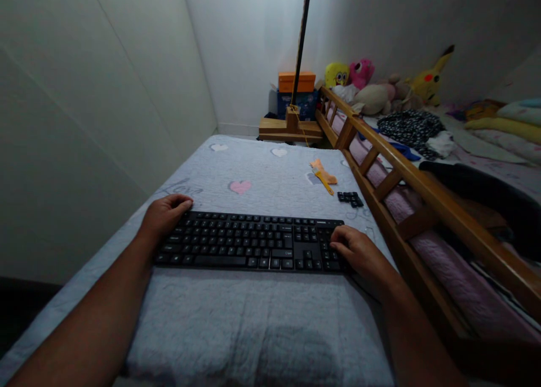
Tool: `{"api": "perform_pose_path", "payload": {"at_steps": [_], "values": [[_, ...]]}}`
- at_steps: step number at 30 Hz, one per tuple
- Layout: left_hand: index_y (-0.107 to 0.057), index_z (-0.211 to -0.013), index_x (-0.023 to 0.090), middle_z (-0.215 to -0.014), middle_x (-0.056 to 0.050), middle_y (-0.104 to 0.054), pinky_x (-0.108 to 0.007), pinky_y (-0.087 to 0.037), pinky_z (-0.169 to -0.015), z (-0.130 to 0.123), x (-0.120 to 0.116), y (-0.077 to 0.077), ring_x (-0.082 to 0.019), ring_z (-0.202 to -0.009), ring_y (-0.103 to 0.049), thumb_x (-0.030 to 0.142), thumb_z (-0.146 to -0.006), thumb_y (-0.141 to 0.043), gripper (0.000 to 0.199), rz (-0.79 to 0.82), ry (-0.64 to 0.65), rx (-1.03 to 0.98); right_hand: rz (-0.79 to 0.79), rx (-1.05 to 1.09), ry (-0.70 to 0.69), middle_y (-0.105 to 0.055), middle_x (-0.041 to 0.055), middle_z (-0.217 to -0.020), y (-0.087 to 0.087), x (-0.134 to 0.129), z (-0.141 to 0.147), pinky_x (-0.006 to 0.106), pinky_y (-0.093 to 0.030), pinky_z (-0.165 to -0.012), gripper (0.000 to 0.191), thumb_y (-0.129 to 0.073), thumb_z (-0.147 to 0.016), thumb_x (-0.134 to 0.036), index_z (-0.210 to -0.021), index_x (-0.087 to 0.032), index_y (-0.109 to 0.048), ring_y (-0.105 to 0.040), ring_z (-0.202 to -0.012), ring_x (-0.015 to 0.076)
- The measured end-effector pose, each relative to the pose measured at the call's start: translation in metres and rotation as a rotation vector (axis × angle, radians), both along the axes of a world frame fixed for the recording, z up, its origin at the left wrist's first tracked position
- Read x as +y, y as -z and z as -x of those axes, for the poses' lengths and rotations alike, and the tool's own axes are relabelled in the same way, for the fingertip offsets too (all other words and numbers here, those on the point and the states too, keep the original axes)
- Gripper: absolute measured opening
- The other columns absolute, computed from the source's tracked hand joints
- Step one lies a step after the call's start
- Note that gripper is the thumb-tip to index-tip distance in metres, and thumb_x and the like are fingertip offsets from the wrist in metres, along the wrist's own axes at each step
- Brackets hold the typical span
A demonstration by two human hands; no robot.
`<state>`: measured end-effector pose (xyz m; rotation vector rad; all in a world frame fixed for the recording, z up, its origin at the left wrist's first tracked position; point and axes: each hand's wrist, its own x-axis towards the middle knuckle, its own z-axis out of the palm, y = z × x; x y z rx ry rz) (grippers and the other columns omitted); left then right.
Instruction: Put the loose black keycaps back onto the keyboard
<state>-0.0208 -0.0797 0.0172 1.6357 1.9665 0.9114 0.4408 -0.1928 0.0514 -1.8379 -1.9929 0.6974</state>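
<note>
A black computer keyboard [236, 240] lies flat across the quilted cover, with its number pad on the right. My left hand [165, 213] rests at its upper left corner, fingers curled against the edge and thumb along them. Over the number pad, my right hand [357, 249] is closed in a pinch, thumb and forefinger touching the keys; whatever is between the fingertips is hidden. Several loose black keycaps [350, 199] lie grouped beyond the right end of the keyboard. Behind them are a small yellow-handled tool [325, 184] and an orange cloth [324, 170].
A light quilted cover [262, 178] with heart prints spreads under everything. Along the right runs a wooden bed rail [389, 150], with plush toys [372, 97] and bedding beyond. A wooden stand [291, 128] and an orange box [296, 81] are at the back; white cabinet doors [105, 122] stand left.
</note>
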Motion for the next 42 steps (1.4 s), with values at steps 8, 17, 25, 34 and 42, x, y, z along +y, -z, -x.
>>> {"api": "perform_pose_path", "payload": {"at_steps": [8,17,25,34,42], "values": [[-0.07,-0.084,0.018,-0.09,-0.006,-0.074,-0.031,-0.05,-0.083,-0.004,-0.002,-0.004,-0.025,-0.088,-0.067,0.05,-0.064,-0.061,0.039,-0.003,-0.009,-0.006,0.013,-0.001,-0.011,-0.062,0.0036,-0.08,0.0,0.0,0.0,0.03,-0.041,-0.071,0.008,-0.054,-0.08,-0.021,-0.073,-0.021,-0.058,-0.057,-0.079,0.0195],[-0.071,-0.086,0.018,-0.092,-0.006,-0.074,-0.031,-0.05,-0.083,-0.003,-0.001,-0.002,-0.024,-0.089,-0.067,0.052,-0.064,-0.06,0.042,0.006,-0.015,0.018,0.03,-0.02,-0.005,-0.062,0.0045,-0.082,0.001,0.002,0.0,0.03,-0.04,-0.073,0.007,-0.054,-0.08,-0.019,-0.073,-0.02,-0.057,-0.057,-0.082,0.0202],[-0.07,-0.086,0.018,-0.091,-0.006,-0.073,-0.032,-0.049,-0.084,-0.002,-0.001,-0.001,-0.024,-0.088,-0.066,0.054,-0.063,-0.059,0.044,0.011,-0.015,0.009,-0.011,0.103,-0.026,-0.065,0.0032,-0.085,0.004,-0.002,-0.011,0.03,-0.043,-0.074,0.012,-0.053,-0.085,-0.025,-0.084,-0.02,-0.064,-0.06,-0.081,0.0187],[-0.07,-0.086,0.018,-0.09,-0.005,-0.073,-0.032,-0.049,-0.083,-0.001,0.0,0.0,-0.024,-0.087,-0.066,0.054,-0.064,-0.059,0.044,0.006,-0.011,0.02,-0.019,0.132,-0.082,-0.064,0.0034,-0.089,0.006,-0.003,-0.016,0.031,-0.045,-0.077,0.011,-0.061,-0.08,-0.022,-0.089,-0.02,-0.066,-0.059,-0.084,0.0185],[-0.07,-0.087,0.018,-0.09,-0.005,-0.073,-0.032,-0.048,-0.084,-0.002,0.001,0.0,-0.024,-0.089,-0.066,0.053,-0.064,-0.059,0.043,-0.001,-0.017,0.019,-0.037,0.155,-0.138,-0.064,0.0047,-0.094,0.006,-0.003,-0.016,0.034,-0.045,-0.084,0.012,-0.057,-0.083,-0.02,-0.089,-0.022,-0.068,-0.059,-0.091,0.0199]]}}
